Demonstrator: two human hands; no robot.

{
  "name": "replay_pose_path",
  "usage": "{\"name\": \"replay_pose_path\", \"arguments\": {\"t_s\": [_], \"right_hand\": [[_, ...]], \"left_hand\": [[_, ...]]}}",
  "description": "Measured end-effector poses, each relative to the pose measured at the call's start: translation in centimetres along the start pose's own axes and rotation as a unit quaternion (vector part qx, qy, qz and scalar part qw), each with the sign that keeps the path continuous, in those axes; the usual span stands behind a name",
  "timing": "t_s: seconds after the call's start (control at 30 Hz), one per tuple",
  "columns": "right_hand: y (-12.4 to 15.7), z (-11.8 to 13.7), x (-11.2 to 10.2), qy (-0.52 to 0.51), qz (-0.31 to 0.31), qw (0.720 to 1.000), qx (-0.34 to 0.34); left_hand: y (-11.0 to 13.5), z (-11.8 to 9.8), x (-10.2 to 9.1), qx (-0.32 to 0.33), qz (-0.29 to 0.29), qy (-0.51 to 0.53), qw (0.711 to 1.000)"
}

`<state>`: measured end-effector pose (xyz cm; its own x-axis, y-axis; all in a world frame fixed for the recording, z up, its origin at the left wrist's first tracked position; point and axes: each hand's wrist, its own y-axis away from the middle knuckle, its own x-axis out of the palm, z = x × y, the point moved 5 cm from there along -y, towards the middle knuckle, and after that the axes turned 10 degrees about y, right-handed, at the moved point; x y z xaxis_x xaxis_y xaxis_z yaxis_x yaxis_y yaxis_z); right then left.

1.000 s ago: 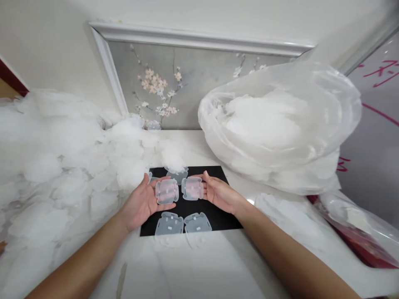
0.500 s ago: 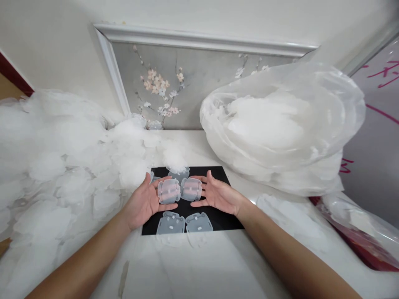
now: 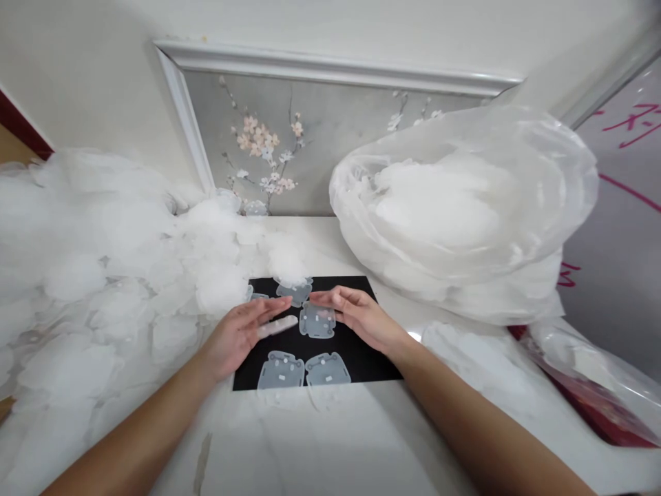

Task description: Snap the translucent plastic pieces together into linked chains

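Note:
My left hand [image 3: 242,332] holds a thin translucent plastic piece [image 3: 277,326], now tilted nearly edge-on below its outstretched fingers. Opposite it, my right hand [image 3: 364,317] has a similar piece [image 3: 317,322], its flat face toward me and some fingers partly behind it. Both hands hover over a black mat [image 3: 361,368]. Near the mat's front edge lie two more clear pieces, a left one [image 3: 281,370] and a right one [image 3: 327,370], side by side with small white spots. Another piece [image 3: 293,293] lies at the mat's back, partly covered.
Heaps of translucent pieces [image 3: 124,289] cover the left side of the white marbled table [image 3: 289,448]. A large clear plastic bag [image 3: 459,220] full of white pieces stands at the back right. More plastic wrap [image 3: 604,372] lies over something red. A framed floral panel [image 3: 310,138] is behind.
Both hands have turned from palms-up to fingers pointing inward. The left piece has tipped from face-on to edge-on. The right piece has shifted slightly. The pieces at the mat's front have not moved.

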<state>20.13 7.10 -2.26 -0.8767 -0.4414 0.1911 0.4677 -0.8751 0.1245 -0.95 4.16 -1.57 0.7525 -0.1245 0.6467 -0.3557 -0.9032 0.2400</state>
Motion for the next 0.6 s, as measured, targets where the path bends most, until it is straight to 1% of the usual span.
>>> {"name": "replay_pose_path", "arguments": {"t_s": [0.07, 0.13, 0.23, 0.33, 0.6], "right_hand": [[0.02, -0.06, -0.03, 0.008, -0.011, 1.0, 0.006], [-0.02, -0.09, -0.07, -0.001, -0.014, 1.0, 0.005], [-0.14, -0.08, -0.2, -0.021, -0.015, 1.0, -0.006], [-0.18, -0.11, -0.32, -0.029, -0.019, 0.999, -0.013], [-0.07, 0.02, -0.26, -0.042, -0.028, 0.999, -0.001]], "left_hand": [[-0.03, -0.13, -0.18, 0.021, -0.01, -0.022, 0.999], [-0.14, -0.13, -0.27, 0.025, -0.009, -0.003, 1.0], [-0.34, -0.09, -0.24, 0.02, -0.002, 0.037, 0.999], [-0.39, -0.05, -0.22, 0.013, -0.01, 0.055, 0.998], [-0.29, 0.01, -0.25, 0.014, -0.025, 0.046, 0.999]]}}
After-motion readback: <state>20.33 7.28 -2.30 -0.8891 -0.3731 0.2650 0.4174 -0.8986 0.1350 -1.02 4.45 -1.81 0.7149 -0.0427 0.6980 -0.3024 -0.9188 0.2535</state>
